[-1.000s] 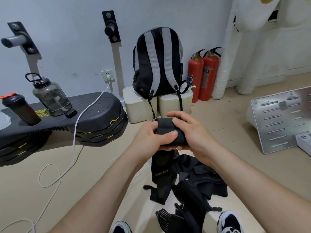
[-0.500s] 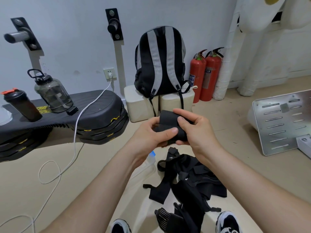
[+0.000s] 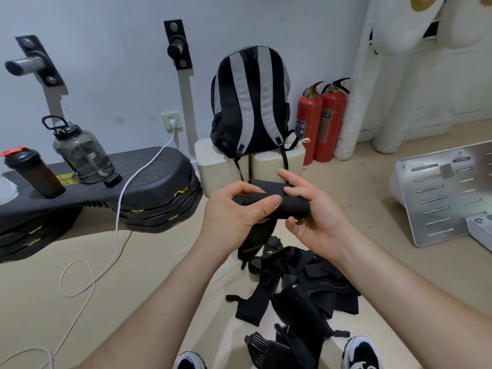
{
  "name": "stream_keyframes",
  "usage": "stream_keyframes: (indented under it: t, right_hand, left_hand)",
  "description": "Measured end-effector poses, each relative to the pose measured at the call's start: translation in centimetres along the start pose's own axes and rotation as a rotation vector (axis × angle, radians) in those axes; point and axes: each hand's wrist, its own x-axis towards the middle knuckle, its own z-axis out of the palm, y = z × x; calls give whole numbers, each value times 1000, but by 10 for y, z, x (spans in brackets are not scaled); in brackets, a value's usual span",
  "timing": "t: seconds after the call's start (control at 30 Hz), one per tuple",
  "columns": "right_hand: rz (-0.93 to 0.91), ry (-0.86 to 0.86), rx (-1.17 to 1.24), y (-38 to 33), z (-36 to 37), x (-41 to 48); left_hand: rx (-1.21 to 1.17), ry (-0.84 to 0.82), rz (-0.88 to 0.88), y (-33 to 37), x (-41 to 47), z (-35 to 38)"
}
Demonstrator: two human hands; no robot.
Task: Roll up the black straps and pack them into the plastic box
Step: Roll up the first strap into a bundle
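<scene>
A black strap [image 3: 288, 202], mostly wound into a thick roll, is held at chest height between both hands. My left hand [image 3: 234, 209] grips its left end, thumb across the front. My right hand [image 3: 316, 214] cups the right end with fingers spread and loosened around it. A short loose tail [image 3: 255, 242] hangs down from the roll. Below, a heap of other black straps [image 3: 300, 286] lies on the floor between my shoes. A clear plastic box [image 3: 197, 259] is barely visible under my left forearm.
A grey-and-black backpack [image 3: 250, 102] stands on two cream blocks by the wall. Two red fire extinguishers [image 3: 319, 121] are to its right. At left a black platform [image 3: 149, 179] carries two bottles, and a white cable [image 3: 117, 222] trails down. A perforated metal plate [image 3: 447, 195] leans at right.
The roll has grown thicker and the hanging tail shorter. My right hand has loosened, its fingers now spread around the roll's end. The view has tilted down slightly.
</scene>
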Motion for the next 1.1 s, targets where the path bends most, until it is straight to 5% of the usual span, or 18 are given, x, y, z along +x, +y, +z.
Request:
stream_keyframes:
  t: [0.17, 0.43, 0.67, 0.9, 1.1]
  right_hand:
    - [103, -107, 31, -1, 0, 1]
    - [-139, -123, -314, 3, 3, -4]
    - [-274, -130, -595, 10, 5, -9]
    - [-247, -72, -441, 15, 11, -5]
    - [-185, -25, -307, 14, 11, -1]
  left_hand:
    - [-67, -36, -100, -1, -1, 1]
    - [-99, -18, -363, -1, 4, 0]
    - [-66, -214, -467, -2, 5, -8]
    - [52, -281, -390, 3, 4, -18]
    - [-159, -311, -315, 0, 3, -17]
